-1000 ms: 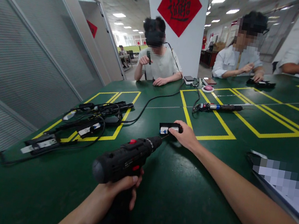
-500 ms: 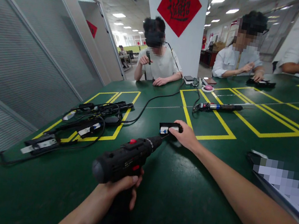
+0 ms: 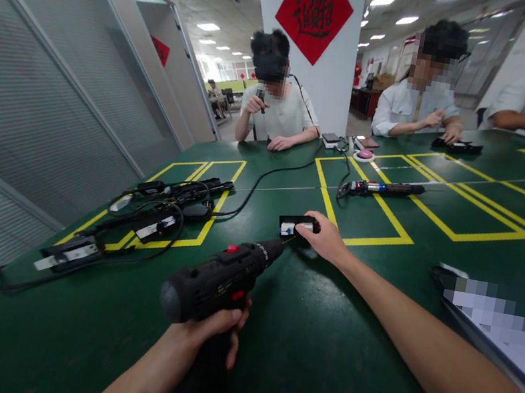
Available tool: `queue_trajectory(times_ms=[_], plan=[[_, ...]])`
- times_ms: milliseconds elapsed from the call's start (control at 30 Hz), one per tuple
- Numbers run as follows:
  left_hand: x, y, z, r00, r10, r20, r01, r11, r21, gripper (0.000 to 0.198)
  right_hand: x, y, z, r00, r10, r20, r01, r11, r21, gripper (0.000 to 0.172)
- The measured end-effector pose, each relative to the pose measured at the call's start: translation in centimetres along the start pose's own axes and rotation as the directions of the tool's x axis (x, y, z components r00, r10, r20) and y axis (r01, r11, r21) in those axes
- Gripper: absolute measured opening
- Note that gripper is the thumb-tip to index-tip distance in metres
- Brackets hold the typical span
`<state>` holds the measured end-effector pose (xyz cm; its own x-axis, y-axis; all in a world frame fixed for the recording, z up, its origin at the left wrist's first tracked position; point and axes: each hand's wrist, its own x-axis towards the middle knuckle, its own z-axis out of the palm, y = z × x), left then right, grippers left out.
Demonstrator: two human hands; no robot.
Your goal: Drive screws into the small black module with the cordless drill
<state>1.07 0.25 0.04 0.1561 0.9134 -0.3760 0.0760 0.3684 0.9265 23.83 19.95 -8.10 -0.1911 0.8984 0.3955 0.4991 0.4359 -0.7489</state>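
My left hand [image 3: 213, 330] is wrapped round the handle of a black cordless drill [image 3: 218, 277] with red buttons. Its chuck points away from me, and a thin bit reaches to the near side of a small black housing [image 3: 297, 220] with white and blue parts. Whether the bit touches the housing I cannot tell. My right hand [image 3: 324, 236] grips the housing's right end, thumb in front and fingers behind. The housing is at the table's middle, and the fingers cover part of it.
On the green table [image 3: 342, 346], black cabled assemblies [image 3: 157, 218] lie at left in yellow-taped boxes. An electric screwdriver [image 3: 386, 188] lies beyond my right hand. At right sits a dark-edged tray or folder [image 3: 457, 302], partly blurred. Several people sit opposite, one person [image 3: 278, 108] holding a tool.
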Motion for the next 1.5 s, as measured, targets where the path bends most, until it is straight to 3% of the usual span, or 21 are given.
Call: queue_trajectory(times_ms=[1500], plan=[[0.14, -0.18, -0.10, 1.000, 0.005, 0.025, -0.004, 1.000, -0.027, 0.030, 0.10, 0.51, 0.39, 0.999, -0.022, -0.029, 0.022, 1.000, -0.012, 0.039]])
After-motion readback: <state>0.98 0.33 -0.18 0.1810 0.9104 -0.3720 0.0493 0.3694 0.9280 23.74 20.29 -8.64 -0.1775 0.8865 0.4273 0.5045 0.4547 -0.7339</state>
